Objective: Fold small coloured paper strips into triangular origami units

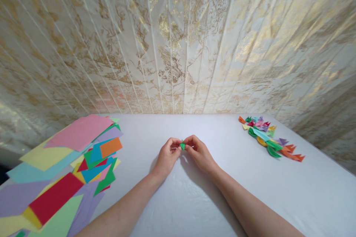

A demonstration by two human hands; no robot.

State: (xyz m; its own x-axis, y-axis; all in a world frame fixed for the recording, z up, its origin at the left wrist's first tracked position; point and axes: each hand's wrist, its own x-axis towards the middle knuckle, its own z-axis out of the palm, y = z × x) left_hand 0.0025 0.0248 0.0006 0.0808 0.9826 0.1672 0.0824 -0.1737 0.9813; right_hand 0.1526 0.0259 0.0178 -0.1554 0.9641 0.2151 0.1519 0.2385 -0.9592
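A small piece of folded green paper [182,145], pointed at its top and bottom, is pinched between both hands above the middle of the table. My left hand [168,155] grips its left side between thumb and fingertips. On the opposite side, the thumb and fingers of my right hand [199,152] are closed on it too. The fingertips cover its side edges, so its full shape is hidden.
Sheets of coloured paper, among them a pink sheet [80,131] and a red rectangle [56,197], lie in an overlapping pile at left. Several small folded paper pieces [274,145] sit at right on the white table [178,200]. Behind hangs a gold-patterned curtain [172,44].
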